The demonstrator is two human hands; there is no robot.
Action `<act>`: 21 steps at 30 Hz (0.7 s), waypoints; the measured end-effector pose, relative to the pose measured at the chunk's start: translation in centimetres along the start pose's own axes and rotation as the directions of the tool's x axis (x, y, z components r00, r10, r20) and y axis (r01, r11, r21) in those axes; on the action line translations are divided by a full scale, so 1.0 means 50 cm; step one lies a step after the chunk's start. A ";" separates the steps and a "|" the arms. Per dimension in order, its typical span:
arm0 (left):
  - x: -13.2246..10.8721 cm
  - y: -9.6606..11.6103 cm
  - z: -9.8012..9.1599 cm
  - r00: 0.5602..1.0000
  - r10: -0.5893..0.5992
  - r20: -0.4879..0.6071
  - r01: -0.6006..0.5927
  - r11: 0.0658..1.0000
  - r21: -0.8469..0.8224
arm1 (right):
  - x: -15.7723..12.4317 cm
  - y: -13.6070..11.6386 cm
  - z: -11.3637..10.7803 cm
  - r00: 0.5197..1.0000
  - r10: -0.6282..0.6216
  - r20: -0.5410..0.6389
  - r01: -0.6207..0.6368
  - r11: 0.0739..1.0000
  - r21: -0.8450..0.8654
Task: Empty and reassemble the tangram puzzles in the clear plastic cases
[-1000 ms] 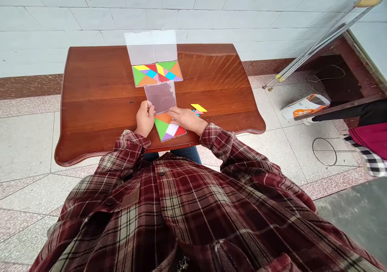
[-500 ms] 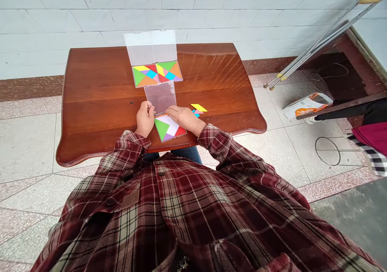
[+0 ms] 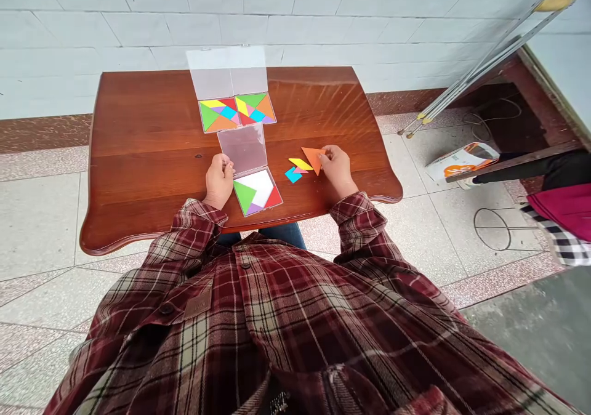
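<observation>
My right hand (image 3: pixel 338 167) pinches an orange triangle (image 3: pixel 313 158) at the right of the table. Left of it lie a yellow piece (image 3: pixel 301 164), a pink piece (image 3: pixel 301 170) and a blue square (image 3: pixel 293 175). My left hand (image 3: pixel 219 178) has its fingers closed on the left edge of an open clear case, by the hinge between its raised lid (image 3: pixel 243 149) and its tray. In the tray are a green triangle (image 3: pixel 244 196), a purple piece (image 3: pixel 253 209) and a red triangle (image 3: pixel 274 197), around a bare white area (image 3: pixel 261 187).
Behind the case, two filled puzzle cases (image 3: pixel 220 114) (image 3: pixel 256 108) stand open on the wooden table (image 3: pixel 148 150), their lids toward the tiled wall. Crutches (image 3: pixel 462 73), a white bag (image 3: pixel 462 161) and part of a person (image 3: pixel 561 199) are at the right.
My right hand has moved right, from over the tray to beyond the loose pieces, and now shows the orange triangle in its fingers. The tray's upper part is uncovered. My left hand stays at the case.
</observation>
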State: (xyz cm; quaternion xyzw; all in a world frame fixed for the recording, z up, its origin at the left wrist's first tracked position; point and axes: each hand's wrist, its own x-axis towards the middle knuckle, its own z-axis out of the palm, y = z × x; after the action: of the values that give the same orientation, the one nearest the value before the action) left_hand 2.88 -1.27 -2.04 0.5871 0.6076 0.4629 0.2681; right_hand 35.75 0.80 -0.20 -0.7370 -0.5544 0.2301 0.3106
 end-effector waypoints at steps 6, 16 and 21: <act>0.000 -0.004 0.000 1.000 -0.010 0.012 0.010 1.000 0.003 | -0.034 -0.025 -0.011 0.999 -0.031 -0.034 0.023 0.979 -0.204; 0.000 0.001 -0.001 1.000 0.002 0.013 -0.002 1.000 0.015 | -0.233 -0.253 0.130 0.838 -0.205 0.506 0.395 0.868 -0.302; -0.002 0.004 0.003 1.000 -0.015 0.018 0.015 1.000 -0.020 | -0.273 -0.285 0.156 0.847 -0.150 0.511 0.386 0.834 -0.395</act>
State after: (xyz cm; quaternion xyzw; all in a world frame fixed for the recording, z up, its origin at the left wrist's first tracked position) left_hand 3.10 -1.34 -1.95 0.5841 0.6047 0.4616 0.2830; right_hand 17.00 -7.99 4.42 -0.6270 -0.7517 0.2045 0.0063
